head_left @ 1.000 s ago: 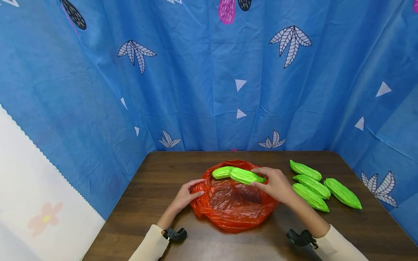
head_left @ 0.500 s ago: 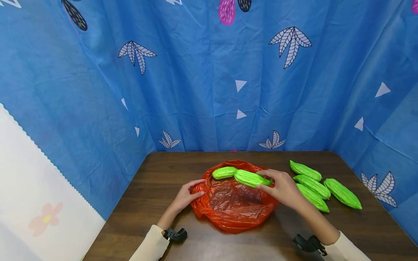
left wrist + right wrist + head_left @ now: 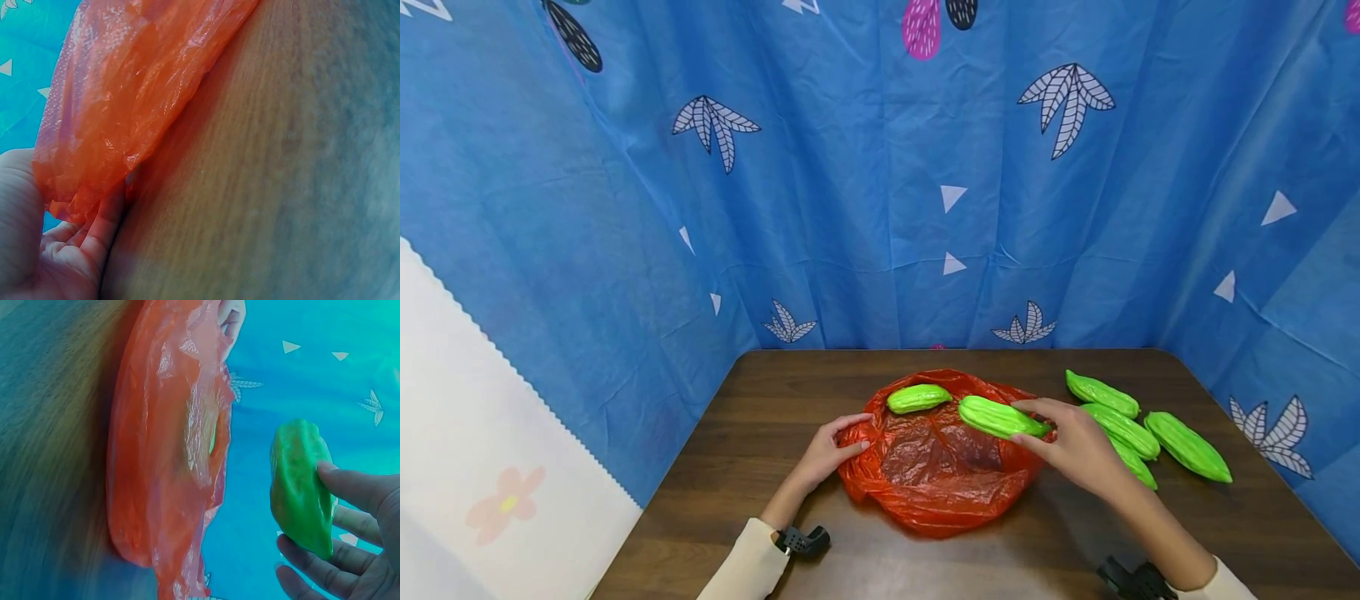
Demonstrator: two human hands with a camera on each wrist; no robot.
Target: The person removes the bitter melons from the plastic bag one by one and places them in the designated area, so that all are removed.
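Right grip (image 3: 1078, 444) holds one gourd (image 3: 996, 417), left grip (image 3: 822, 452) pinches one bag (image 3: 940, 510) — bagged gourd (image 3: 917, 398): one; loose gourds (image 3: 1187, 447): four.

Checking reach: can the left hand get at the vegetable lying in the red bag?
Probably yes: the left hand holds the red bag at the rim; its open mouth leaves the green vegetable uncovered.

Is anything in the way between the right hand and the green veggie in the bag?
Yes: the held veggie sits between the right hand and the bagged veggie. The bag is open on top, but in the right wrist view it partly hides that veggie.
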